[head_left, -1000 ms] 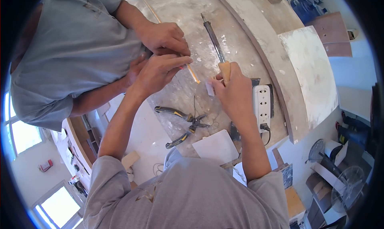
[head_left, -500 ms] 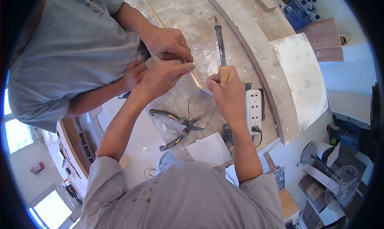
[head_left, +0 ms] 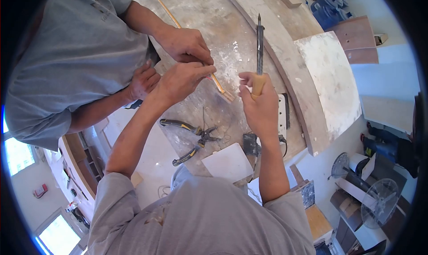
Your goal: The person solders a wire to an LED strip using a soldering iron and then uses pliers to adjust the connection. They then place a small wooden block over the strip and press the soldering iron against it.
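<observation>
My right hand [head_left: 261,106] is closed round the wooden handle of a soldering iron [head_left: 260,48], whose tip points up and away from me. My left hand [head_left: 180,83] pinches a thin yellowish strip [head_left: 217,83] near its lower end. Right beside it, a co-worker's hand [head_left: 187,45] is also at the strip, which runs on up to the upper left. The co-worker's other hand [head_left: 145,80] is near their shirt. The strip's lower end lies over the worktable [head_left: 232,32], apart from my right hand.
Open pliers [head_left: 200,139] and a white card-like piece [head_left: 228,162] lie near the table's front edge. A power strip [head_left: 281,117] is partly behind my right wrist. A long curved board [head_left: 296,83] crosses the right side. Fans [head_left: 380,204] stand at the lower right.
My right hand has moved away from the strip's end to the right, and the iron is now more upright. My left hand and the co-worker's hand still hold the strip.
</observation>
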`<state>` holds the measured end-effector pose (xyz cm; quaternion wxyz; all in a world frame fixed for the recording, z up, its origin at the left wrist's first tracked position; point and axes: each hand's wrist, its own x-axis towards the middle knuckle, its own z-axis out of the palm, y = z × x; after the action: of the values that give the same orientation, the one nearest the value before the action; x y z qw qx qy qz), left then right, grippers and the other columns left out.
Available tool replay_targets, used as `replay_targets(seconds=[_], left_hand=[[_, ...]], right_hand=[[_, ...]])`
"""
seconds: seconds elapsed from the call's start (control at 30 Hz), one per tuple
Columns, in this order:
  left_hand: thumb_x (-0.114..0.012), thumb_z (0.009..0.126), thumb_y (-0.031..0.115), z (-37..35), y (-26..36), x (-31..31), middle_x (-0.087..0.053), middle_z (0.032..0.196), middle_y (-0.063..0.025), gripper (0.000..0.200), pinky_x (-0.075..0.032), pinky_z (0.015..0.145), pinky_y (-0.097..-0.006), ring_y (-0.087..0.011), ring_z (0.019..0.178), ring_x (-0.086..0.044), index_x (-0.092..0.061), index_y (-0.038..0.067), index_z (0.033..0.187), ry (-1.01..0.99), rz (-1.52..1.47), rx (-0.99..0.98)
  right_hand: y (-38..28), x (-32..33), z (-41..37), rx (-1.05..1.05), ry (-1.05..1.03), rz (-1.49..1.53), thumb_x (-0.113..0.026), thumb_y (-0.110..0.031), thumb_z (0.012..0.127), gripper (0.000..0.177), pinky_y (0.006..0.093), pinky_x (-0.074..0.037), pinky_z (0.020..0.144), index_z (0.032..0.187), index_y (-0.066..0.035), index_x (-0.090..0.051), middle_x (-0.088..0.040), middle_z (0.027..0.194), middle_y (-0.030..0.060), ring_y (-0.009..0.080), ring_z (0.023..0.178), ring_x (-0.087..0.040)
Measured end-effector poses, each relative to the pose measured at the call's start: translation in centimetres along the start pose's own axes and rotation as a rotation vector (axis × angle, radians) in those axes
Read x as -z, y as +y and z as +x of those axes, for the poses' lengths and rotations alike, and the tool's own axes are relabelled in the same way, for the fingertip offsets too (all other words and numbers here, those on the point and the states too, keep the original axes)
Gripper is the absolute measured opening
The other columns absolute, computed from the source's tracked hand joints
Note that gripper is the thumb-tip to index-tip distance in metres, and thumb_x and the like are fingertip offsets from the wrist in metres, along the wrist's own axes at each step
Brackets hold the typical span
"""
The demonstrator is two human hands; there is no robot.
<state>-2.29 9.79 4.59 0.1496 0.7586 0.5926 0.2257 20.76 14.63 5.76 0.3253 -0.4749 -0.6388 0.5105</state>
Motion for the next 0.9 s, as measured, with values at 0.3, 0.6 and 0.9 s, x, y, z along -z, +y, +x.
replay_targets(seconds=[0.3, 0.6, 0.9], left_hand=[[-0.067, 0.085, 0.003, -0.4, 0.1, 0.0, -0.071, 0.091, -0.0104, 0.032, -0.056, 0.070, -0.0395, -0.0300, 0.081, -0.071, -0.070, 0.009, 0.117, 0.030, -0.050, 0.009], [-0.072, 0.083, -0.001, -1.0, -0.4, -0.4, -0.069, 0.090, -0.0112, 0.040, -0.055, 0.069, -0.0368, -0.0288, 0.080, -0.070, -0.070, 0.010, 0.122, 0.024, -0.030, 0.002], [-0.070, 0.085, -0.001, -1.1, -0.4, -0.8, -0.068, 0.088, -0.0112, 0.040, -0.054, 0.068, -0.0375, -0.0299, 0.078, -0.069, -0.069, 0.011, 0.123, 0.068, -0.036, -0.022]], right_hand=[[2.3, 0.3, -2.7, -0.045, -0.065, -0.014, -0.071, -0.002, 0.086, 0.038, 0.0371, -0.052, 0.076, 0.122, -0.007, -0.063, -0.069, 0.087, 0.0110, 0.0246, 0.078, -0.067], [4.2, 0.6, -1.1, -0.015, -0.133, 0.005, -0.074, 0.000, 0.084, 0.046, 0.0338, -0.052, 0.073, 0.127, -0.008, -0.062, -0.069, 0.083, 0.0085, 0.0206, 0.077, -0.068], [4.9, -1.0, -3.5, 0.069, -0.008, 0.026, -0.079, 0.004, 0.079, 0.046, 0.0322, -0.053, 0.072, 0.119, -0.002, -0.059, -0.061, 0.098, 0.0102, 0.0191, 0.078, -0.068]])
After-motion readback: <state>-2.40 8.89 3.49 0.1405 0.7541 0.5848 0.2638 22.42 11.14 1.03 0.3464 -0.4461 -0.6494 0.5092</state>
